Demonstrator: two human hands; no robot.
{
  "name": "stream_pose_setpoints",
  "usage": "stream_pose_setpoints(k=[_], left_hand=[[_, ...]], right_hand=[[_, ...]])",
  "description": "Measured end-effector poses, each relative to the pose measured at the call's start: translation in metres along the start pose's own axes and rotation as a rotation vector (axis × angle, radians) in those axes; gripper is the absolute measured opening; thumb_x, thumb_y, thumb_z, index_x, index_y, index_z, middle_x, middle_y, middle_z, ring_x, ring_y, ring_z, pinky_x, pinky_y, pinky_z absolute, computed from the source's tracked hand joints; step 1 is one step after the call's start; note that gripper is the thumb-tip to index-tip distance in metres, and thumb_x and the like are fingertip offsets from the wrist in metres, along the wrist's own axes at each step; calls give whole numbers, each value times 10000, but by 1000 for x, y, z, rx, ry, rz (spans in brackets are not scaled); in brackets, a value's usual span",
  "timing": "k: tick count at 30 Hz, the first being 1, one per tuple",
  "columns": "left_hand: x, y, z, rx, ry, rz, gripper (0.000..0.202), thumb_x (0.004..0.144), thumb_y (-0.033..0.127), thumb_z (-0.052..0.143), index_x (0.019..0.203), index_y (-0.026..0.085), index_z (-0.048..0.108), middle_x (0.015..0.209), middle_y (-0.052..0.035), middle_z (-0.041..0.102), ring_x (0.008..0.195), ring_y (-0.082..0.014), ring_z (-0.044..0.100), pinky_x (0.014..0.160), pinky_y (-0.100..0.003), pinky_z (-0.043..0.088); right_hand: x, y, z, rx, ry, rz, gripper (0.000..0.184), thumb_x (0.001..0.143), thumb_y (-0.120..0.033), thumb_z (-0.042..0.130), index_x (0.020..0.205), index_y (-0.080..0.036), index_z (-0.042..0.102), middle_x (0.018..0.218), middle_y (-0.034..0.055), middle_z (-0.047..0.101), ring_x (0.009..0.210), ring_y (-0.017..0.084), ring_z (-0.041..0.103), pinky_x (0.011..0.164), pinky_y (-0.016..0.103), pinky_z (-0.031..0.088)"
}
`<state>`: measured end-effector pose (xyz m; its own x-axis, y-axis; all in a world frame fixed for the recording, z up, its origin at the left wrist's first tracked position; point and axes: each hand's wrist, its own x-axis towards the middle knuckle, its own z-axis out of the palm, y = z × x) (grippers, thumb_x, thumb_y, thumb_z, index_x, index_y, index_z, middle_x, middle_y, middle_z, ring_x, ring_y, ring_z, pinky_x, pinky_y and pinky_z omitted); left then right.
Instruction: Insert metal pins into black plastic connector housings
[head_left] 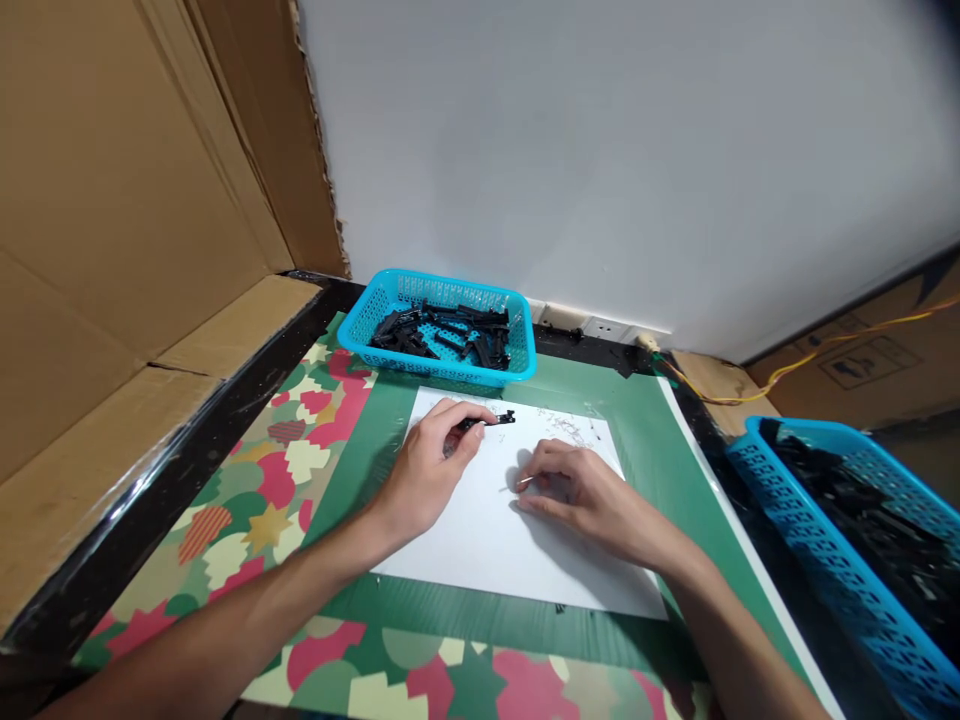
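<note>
My left hand (pixel 439 455) is closed around a black plastic part (pixel 499 419), whose notched end sticks out past the fingertips to the right. My right hand (pixel 574 490) pinches a small thin metal pin (pixel 527 480) between thumb and fingers, low over the white sheet (pixel 480 540). A gap separates the two hands. Beyond my right hand, several tiny thin pieces (pixel 566 428) lie scattered on the sheet's far right part.
A blue basket (pixel 450 372) of black parts stands behind the sheet. Another blue basket (pixel 817 560) with many black parts is at the right. Cardboard (pixel 150 150) walls the left side. A yellow cable (pixel 810 350) runs to a socket strip (pixel 607 328) by the wall.
</note>
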<state>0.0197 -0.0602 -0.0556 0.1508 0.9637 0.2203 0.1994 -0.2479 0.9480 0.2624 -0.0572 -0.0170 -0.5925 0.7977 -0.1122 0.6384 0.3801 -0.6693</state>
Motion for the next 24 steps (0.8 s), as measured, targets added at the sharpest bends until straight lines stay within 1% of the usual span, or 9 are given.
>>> stream_pose_setpoints(k=[2, 4, 6, 8, 11, 13, 15, 19, 24], left_hand=[[-1, 2, 0, 23, -18, 7, 220, 1066, 286, 552, 1138, 212, 746, 1151, -68, 695, 1079, -209, 660, 915, -321, 503], [-3, 4, 1, 42, -31, 16, 222, 1068, 267, 547, 1133, 214, 753, 1151, -69, 689, 1103, -210, 657, 934, -325, 502], [-4, 6, 2, 61, -40, 29, 224, 1068, 248, 546, 1133, 215, 757, 1150, -67, 686, 1116, -208, 654, 953, -326, 500], [-5, 7, 3, 84, -50, 39, 227, 1066, 228, 546, 1136, 217, 761, 1146, -63, 684, 1110, -201, 653, 950, -323, 500], [-5, 9, 3, 134, -61, 29, 237, 1049, 191, 563, 1118, 226, 787, 1103, -54, 684, 1037, -187, 661, 854, -303, 506], [-6, 10, 4, 167, -59, 26, 244, 1028, 162, 587, 1100, 231, 809, 1068, -51, 683, 986, -180, 665, 806, -296, 503], [-6, 10, 4, 186, -54, 44, 253, 1009, 136, 606, 1096, 229, 824, 1056, -54, 682, 975, -180, 671, 814, -299, 509], [-6, 10, 4, 194, -44, 82, 260, 985, 105, 627, 1104, 215, 829, 1051, -61, 684, 987, -183, 679, 846, -305, 527], [-6, 10, 4, 211, -37, 92, 268, 975, 91, 635, 1104, 228, 826, 1048, -56, 690, 979, -182, 683, 833, -306, 541]], right_hand=[[1, -4, 2, -14, 6, -17, 91, 997, -294, 723, 1010, -234, 789, 999, 55, 710, 929, 214, 647, 830, 325, 481], [2, -6, 5, -28, 14, -32, 88, 1003, -239, 701, 1000, -233, 789, 1012, 60, 714, 959, 220, 650, 853, 329, 479], [3, -6, 8, -38, 18, -41, 127, 1005, -178, 671, 977, -227, 784, 1010, 62, 715, 957, 218, 650, 859, 330, 477], [3, -6, 10, -40, 24, -37, 139, 999, -154, 661, 967, -222, 777, 1001, 59, 716, 938, 211, 648, 851, 329, 479], [0, -4, 7, -32, 44, -4, 72, 980, -220, 715, 1024, -227, 772, 1025, 61, 726, 925, 213, 650, 834, 329, 490], [-2, -3, 4, -24, 57, 18, 115, 963, -289, 752, 1060, -228, 770, 1041, 65, 736, 919, 217, 655, 824, 328, 495], [-3, -2, 0, -16, 76, 55, 135, 974, -333, 737, 1048, -224, 772, 1024, 62, 750, 888, 210, 661, 797, 318, 492], [-3, -3, 1, -16, 137, 159, 167, 1006, -311, 653, 963, -204, 774, 934, 55, 775, 802, 198, 675, 717, 304, 465], [0, -8, 11, -49, 115, 172, 92, 930, -277, 727, 947, -208, 785, 902, 53, 787, 779, 202, 675, 688, 297, 447]])
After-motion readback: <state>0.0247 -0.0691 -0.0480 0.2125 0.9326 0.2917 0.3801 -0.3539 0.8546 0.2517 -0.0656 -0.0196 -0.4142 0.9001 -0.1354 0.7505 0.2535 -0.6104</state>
